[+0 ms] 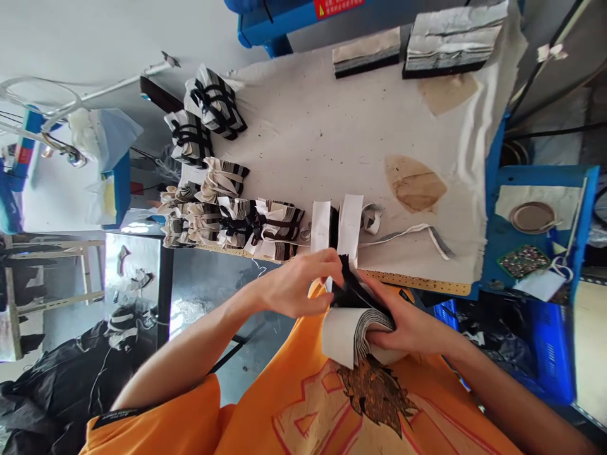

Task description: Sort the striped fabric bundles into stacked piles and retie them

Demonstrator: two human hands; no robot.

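My right hand [410,322] grips a thick stack of fabric pieces [339,332], bent over so that its white face and layered edges show. Dark layers of the same stack rise between my two hands. My left hand [301,281] has its fingers curled and pinched at the dark edge of the stack; the fingertips are partly hidden. Just beyond, on the table edge, stand two white-faced stacks [351,221] with a black band between them. A pale fabric strip [408,237] trails to the right from there.
Tied fabric bundles [237,221] line the table's left side. Two flat stacks [455,41] lie at the far right edge. Brown paper-like patches [415,183] rest on the cloth-covered table [294,120]. A blue crate [550,341] stands below right, and dark cloth [52,373] is piled lower left.
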